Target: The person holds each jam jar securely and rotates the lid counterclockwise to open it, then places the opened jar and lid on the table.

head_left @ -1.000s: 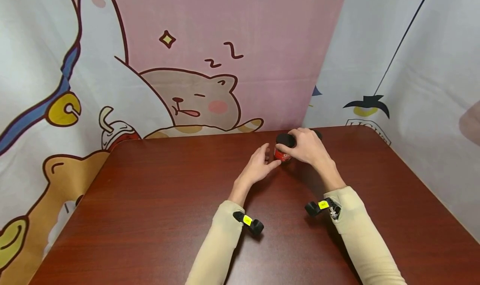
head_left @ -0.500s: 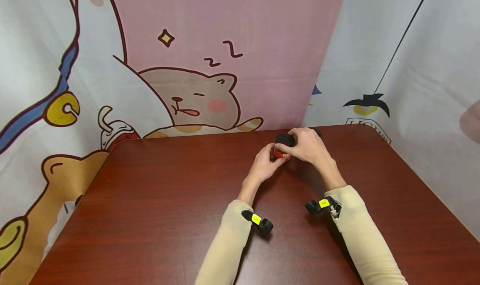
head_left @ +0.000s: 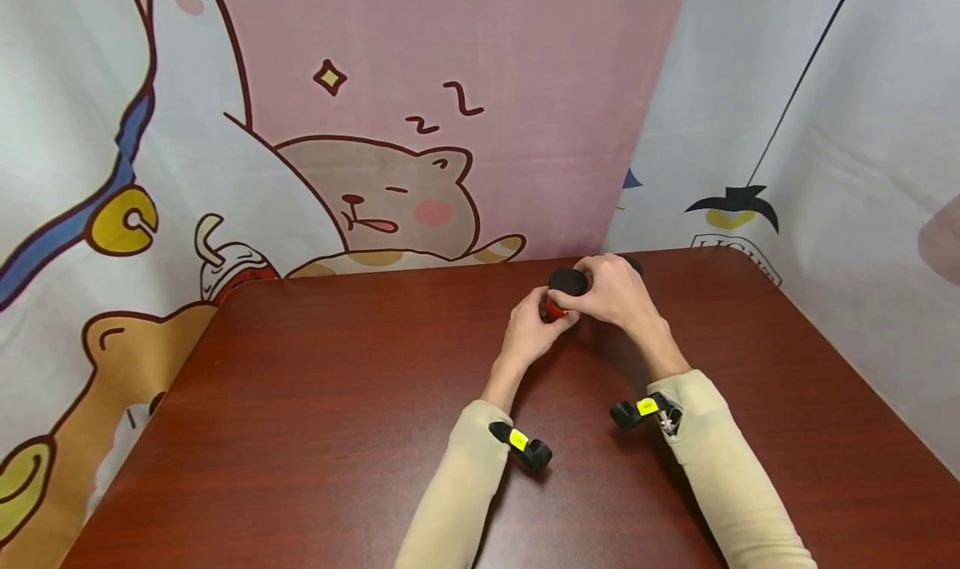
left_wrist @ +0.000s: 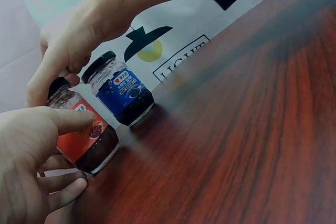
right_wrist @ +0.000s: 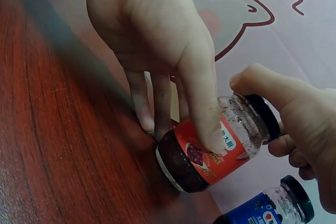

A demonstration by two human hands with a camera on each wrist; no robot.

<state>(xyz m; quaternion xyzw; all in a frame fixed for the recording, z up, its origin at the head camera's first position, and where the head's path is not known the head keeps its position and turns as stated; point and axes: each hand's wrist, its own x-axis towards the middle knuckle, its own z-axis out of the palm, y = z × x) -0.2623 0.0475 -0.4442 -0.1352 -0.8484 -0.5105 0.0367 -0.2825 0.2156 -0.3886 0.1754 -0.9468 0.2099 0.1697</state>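
Note:
A glass jam jar [right_wrist: 210, 153] with a red label and dark contents stands near the table's back edge. My left hand [head_left: 527, 329] holds it low around the body, thumb across the label and fingers behind. From the right, my right hand [head_left: 611, 290] grips the jar's black lid [head_left: 567, 281] and neck between thumb and fingers. Just beyond, a second jar [left_wrist: 123, 90] with a blue label and black lid stands upright; in the head view my right hand hides most of it.
The reddish-brown wooden table [head_left: 337, 402] ends a little behind the jars. Printed curtains [head_left: 540, 119] with cartoon animals hang along its back and sides. Both sleeves carry a black wrist camera, one at the left [head_left: 521, 442] and one at the right [head_left: 645, 406].
My left hand has moved right and slightly forward, from beside the red-labelled jar to holding its body. My right hand stays on the lid, almost unmoved.

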